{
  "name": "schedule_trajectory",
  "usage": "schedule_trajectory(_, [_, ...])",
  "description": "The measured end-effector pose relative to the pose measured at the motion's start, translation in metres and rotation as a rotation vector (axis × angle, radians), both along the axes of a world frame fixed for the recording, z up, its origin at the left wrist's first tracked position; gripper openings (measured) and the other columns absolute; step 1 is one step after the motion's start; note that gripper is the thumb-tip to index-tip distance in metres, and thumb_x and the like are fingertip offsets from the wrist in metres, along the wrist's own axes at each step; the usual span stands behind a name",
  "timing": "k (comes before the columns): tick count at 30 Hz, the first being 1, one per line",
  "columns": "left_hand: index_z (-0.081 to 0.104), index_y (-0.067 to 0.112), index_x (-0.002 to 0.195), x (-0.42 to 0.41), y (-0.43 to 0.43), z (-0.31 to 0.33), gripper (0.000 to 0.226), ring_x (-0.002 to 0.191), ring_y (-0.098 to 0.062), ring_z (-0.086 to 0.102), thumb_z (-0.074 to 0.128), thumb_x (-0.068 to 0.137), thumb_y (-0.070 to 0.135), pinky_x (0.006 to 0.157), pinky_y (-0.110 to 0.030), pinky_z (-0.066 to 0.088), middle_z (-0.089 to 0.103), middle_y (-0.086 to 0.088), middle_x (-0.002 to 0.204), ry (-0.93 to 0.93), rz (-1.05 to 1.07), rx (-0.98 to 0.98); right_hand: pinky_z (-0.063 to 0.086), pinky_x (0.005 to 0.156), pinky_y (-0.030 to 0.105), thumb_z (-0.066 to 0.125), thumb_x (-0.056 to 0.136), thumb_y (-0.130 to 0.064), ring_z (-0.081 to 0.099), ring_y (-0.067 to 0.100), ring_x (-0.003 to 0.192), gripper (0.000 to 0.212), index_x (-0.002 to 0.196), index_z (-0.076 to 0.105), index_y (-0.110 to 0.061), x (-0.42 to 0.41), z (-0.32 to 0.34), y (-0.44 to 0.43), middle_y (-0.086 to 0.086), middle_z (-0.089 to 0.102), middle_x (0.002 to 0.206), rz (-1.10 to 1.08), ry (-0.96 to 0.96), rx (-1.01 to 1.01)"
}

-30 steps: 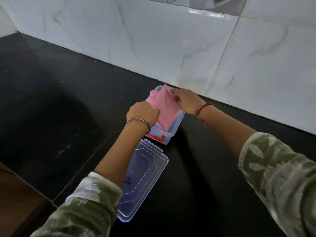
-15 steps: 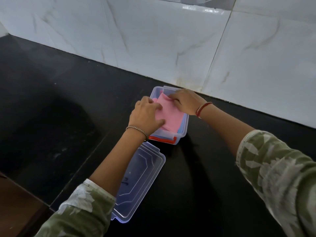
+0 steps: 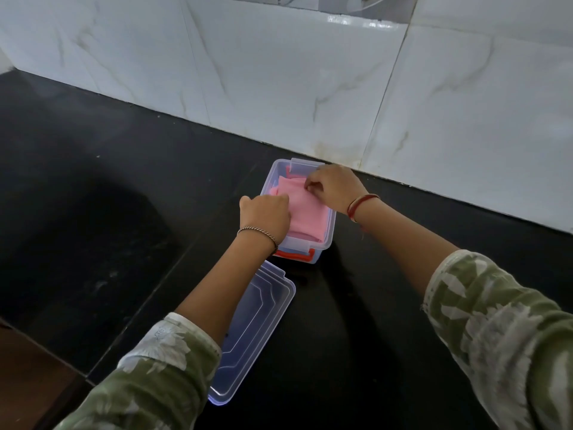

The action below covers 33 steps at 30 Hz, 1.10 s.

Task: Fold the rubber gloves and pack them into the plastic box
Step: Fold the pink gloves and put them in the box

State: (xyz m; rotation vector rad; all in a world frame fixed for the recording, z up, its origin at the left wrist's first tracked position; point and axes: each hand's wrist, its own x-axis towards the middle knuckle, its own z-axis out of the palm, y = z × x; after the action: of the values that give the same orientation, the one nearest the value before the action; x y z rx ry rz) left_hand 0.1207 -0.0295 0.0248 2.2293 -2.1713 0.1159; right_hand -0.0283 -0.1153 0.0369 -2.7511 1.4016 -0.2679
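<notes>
Two surfaces: a white marble-veined tiled wall (image 3: 279,72) fills the frame from 10 to 2 o'clock; a black stone countertop (image 3: 93,197) runs below it across the middle and lower frame.
Sleeves: green cloth with a pale leaf print covers both forearms, the left sleeve (image 3: 148,377) at 7 o'clock, the right sleeve (image 3: 502,330) at 4 o'clock.
Lid: a clear plastic lid (image 3: 257,330) lies flat on the countertop just at 6 o'clock of the box, partly under the left forearm, apart from the box.
Plastic box: a clear plastic box (image 3: 328,234) with red clips sits on the countertop near frame centre, close to the foot of the wall, uncovered.
Rubber gloves: folded pink rubber gloves (image 3: 302,212) lie inside the box, filling most of it.
Left hand: the left hand (image 3: 265,214) sits at the box's 9 o'clock edge, fingers curled down against the pink fold; whether it grips or only presses, I cannot tell.
Right hand: the right hand (image 3: 333,186) is at the box's 1 o'clock corner, fingertips pinching the far edge of the gloves.
Wrist bands: a silver bangle (image 3: 259,232) circles the left wrist, red bands (image 3: 361,203) the right.
</notes>
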Motion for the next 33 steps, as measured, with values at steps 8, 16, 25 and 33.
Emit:
schedule_trajectory(8, [0.055, 0.015, 0.115, -0.013, 0.002, 0.016, 0.03, 0.103, -0.031, 0.054, 0.035, 0.093, 0.021, 0.09, -0.044, 0.037, 0.053, -0.012, 0.118, 0.06, 0.027, 0.169, 0.023, 0.113, 0.043, 0.034, 0.098, -0.028, 0.049, 0.025, 0.124, 0.04, 0.133, 0.049, -0.015, -0.021, 0.001, 0.018, 0.006, 0.052, 0.137, 0.043, 0.106, 0.097])
schedule_trajectory(16, [0.058, 0.018, 0.108, -0.044, 0.041, 0.016, 0.043, 0.104, -0.028, 0.054, 0.038, 0.089, 0.051, 0.092, -0.047, 0.04, 0.055, -0.01, 0.119, 0.287, -0.078, 0.051, 0.032, 0.105, 0.041, 0.033, 0.097, -0.039, 0.061, 0.026, 0.098, 0.034, 0.109, 0.054, -0.016, -0.051, 0.002, 0.065, 0.007, 0.062, 0.11, -0.068, 0.203, -0.176])
schedule_trajectory(25, [0.054, 0.03, 0.118, -0.084, 0.049, 0.009, 0.039, 0.121, -0.017, 0.048, 0.041, 0.09, 0.052, 0.109, -0.062, 0.01, 0.053, 0.007, 0.131, 0.297, -0.438, 0.143, 0.045, 0.063, 0.025, 0.035, 0.098, -0.036, 0.053, 0.016, 0.065, 0.029, 0.093, 0.056, -0.016, -0.111, -0.011, 0.157, 0.004, 0.063, 0.088, -0.321, 0.021, -0.199])
schedule_trajectory(33, [0.057, 0.033, 0.115, -0.126, 0.058, 0.003, 0.032, 0.121, -0.016, 0.049, 0.047, 0.088, 0.048, 0.113, -0.061, 0.003, 0.054, 0.009, 0.132, 0.401, -0.74, 0.14, 0.049, 0.058, 0.029, 0.036, 0.096, -0.034, 0.055, 0.017, 0.063, 0.028, 0.088, 0.056, -0.016, -0.149, -0.016, 0.217, 0.003, 0.059, 0.083, -0.622, -0.053, -0.146])
